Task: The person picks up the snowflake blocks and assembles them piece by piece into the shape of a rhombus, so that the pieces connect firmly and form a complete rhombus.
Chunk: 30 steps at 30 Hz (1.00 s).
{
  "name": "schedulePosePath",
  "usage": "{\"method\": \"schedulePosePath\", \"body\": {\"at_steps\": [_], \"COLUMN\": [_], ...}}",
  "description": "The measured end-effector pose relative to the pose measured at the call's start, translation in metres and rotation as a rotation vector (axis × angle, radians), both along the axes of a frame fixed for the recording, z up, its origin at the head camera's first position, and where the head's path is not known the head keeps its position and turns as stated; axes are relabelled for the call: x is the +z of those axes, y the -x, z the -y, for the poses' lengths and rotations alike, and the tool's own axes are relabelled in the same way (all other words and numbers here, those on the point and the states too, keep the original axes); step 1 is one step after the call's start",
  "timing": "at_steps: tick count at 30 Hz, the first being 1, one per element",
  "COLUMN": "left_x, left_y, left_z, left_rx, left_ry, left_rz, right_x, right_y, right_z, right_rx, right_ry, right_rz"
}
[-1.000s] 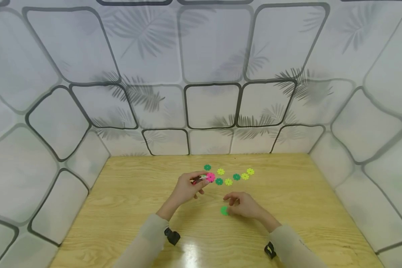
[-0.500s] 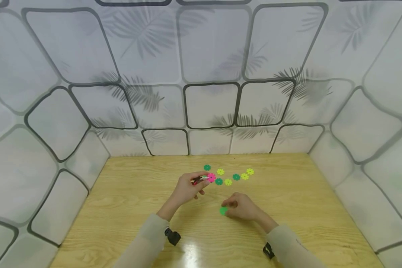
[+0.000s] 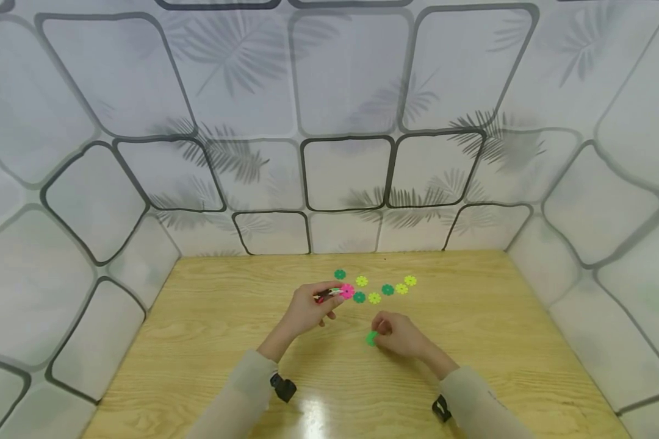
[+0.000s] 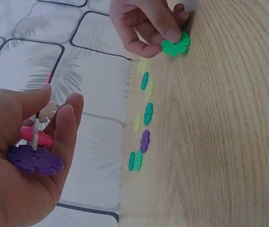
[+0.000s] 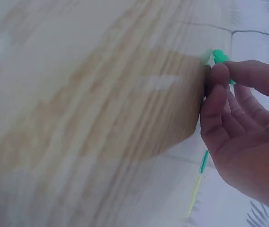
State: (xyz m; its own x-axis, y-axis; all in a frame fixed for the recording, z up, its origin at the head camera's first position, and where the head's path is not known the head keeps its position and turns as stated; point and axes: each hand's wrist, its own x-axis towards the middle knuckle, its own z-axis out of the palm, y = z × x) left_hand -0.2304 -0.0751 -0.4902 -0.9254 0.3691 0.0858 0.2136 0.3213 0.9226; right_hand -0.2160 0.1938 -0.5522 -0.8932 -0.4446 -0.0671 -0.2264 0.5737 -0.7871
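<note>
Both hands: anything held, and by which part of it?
Right hand: a green flower disc, pinched near its edge. Left hand: a cluster of flower discs; exactly which part is gripped can't be told.

The left hand point(image 4: 25, 189) holds a purple flower disc point(image 4: 34, 160), a pink disc point(image 4: 44, 139) and a white disc point(image 4: 35, 142), all bunched together. The right hand point(image 4: 144, 23) pinches a green flower disc point(image 4: 176, 46) at its edge. More flower discs point(image 4: 148, 113), yellow, green and purple, lie in a crooked line on the wooden table point(image 4: 219, 142).
</note>
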Motion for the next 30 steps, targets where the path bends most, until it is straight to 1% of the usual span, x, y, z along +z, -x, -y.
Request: {"method": "schedulePosePath", "body": {"at_steps": [3,5,10,11,17,20,27,30], "left_x": [0.0,0.0,0.0,0.0,0.0,0.0,0.003,0.004], "left_y": [0.0,0.0,0.0,0.0,0.0,0.0,-0.002,-0.002], "left_z": [0.0,0.0,0.0,0.0,-0.001,-0.001,-0.002,-0.003], "left_rx": [-0.001,-0.003,-0.016,-0.015,-0.004,-0.008,-0.012,-0.015], "left_ry": [-0.001,0.002,0.009,0.007,0.006,0.013,0.027,0.035], "left_rz": [-0.003,-0.012,-0.026,-0.019,-0.005,-0.017,-0.035,-0.038], "right_x": [0.0,0.001,0.012,0.014,0.026,0.032,0.044,0.049], "right_y": [0.002,0.003,0.004,0.004,0.006,0.007,0.007,0.007], "right_z": [-0.002,-0.003,-0.003,-0.004,-0.005,-0.006,-0.006,-0.005], "right_rx": [-0.018,-0.026,-0.028,-0.027,-0.063,-0.087,-0.101,-0.12], "right_ry": [0.066,0.129,0.243,0.265,0.3,0.312,0.355,0.376], "right_rz": [0.049,0.079,0.088,0.095,0.117,0.111,0.051,0.035]}}
